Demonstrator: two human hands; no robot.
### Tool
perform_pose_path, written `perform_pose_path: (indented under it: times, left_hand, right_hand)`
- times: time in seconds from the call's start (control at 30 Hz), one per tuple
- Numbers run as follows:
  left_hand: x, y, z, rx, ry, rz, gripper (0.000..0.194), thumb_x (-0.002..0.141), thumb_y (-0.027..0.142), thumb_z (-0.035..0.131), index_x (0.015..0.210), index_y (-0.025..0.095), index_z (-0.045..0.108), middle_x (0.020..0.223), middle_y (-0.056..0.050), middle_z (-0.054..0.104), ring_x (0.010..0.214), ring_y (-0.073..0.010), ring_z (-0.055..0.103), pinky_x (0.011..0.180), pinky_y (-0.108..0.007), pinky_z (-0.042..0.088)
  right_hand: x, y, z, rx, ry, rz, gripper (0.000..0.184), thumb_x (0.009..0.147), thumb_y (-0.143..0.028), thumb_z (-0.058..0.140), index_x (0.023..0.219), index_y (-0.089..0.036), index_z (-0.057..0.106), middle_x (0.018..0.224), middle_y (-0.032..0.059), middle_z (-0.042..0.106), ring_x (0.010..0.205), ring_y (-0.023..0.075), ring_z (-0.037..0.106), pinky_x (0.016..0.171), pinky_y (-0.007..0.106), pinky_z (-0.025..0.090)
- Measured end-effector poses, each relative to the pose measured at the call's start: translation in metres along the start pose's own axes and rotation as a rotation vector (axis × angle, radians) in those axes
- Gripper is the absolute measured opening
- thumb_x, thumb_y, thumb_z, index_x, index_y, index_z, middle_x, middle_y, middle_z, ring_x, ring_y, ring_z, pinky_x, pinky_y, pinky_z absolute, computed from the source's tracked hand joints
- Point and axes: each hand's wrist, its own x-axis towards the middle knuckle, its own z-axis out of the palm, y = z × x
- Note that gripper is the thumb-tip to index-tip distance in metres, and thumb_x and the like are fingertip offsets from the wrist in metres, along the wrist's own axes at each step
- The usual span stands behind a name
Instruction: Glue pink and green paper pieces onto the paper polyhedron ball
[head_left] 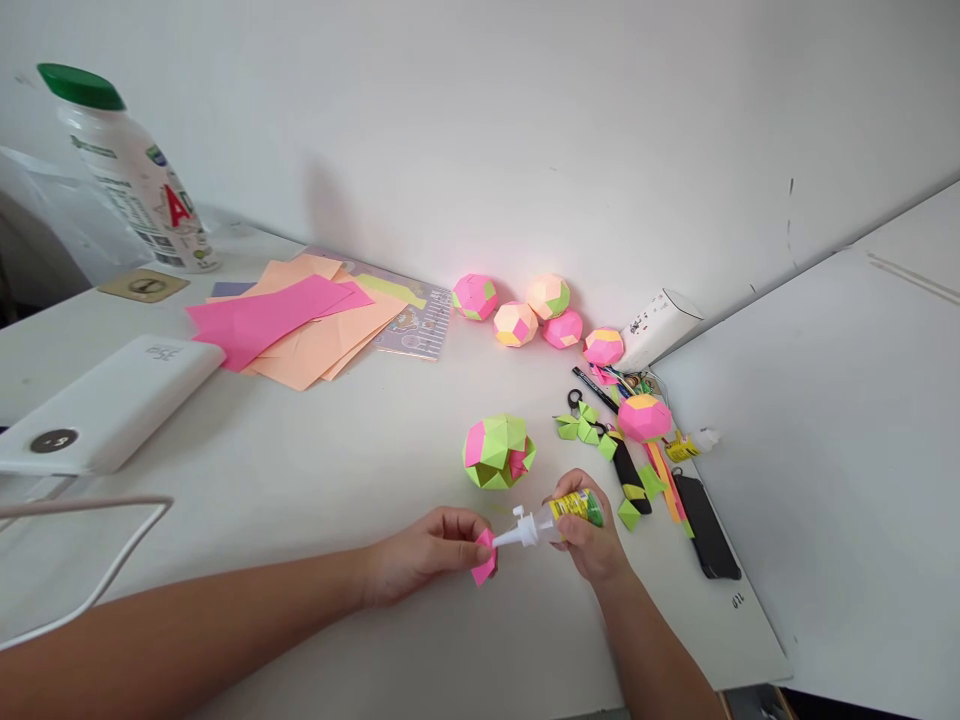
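Between the thumb and fingers of my left hand [435,553] is a small pink paper piece [484,572]. My right hand [589,540] grips a glue bottle [577,506] with a yellow and green label, tilted so that its white nozzle [517,533] points left and meets the pink piece. Whether glue is coming out is too small to tell. Just beyond my hands sits a green and pink paper ball [499,452] with an opening in its side. Several small green folded pieces [585,425] lie to the right of it.
Finished-looking paper balls [516,323] stand along the wall. Coloured paper sheets [300,315], a white power bank [112,405] with a cable and a green-capped bottle [142,170] are at left. At right lie a cutter [628,470], a black phone [706,525] and another glue bottle [691,443].
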Motion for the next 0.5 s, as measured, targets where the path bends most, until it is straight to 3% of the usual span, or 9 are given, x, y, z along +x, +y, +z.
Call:
perform_pose_path:
  times: [0.5]
  left_hand:
    - [-0.0008,-0.0018,-0.0016,0.045,-0.029,-0.035,0.025,0.077,0.039,0.072,0.070,0.018,0.062,0.072,-0.001,0.062,0.078,-0.0177,0.055,0.078,-0.028,0.040]
  right_hand:
    - [-0.0018,-0.0017,0.0023,-0.030,0.034,-0.021,0.038,0.059,-0.038,0.082,0.077,-0.021,0.055,0.058,-0.0054,0.051,0.045,0.0074,0.040,0.038,0.019,0.029]
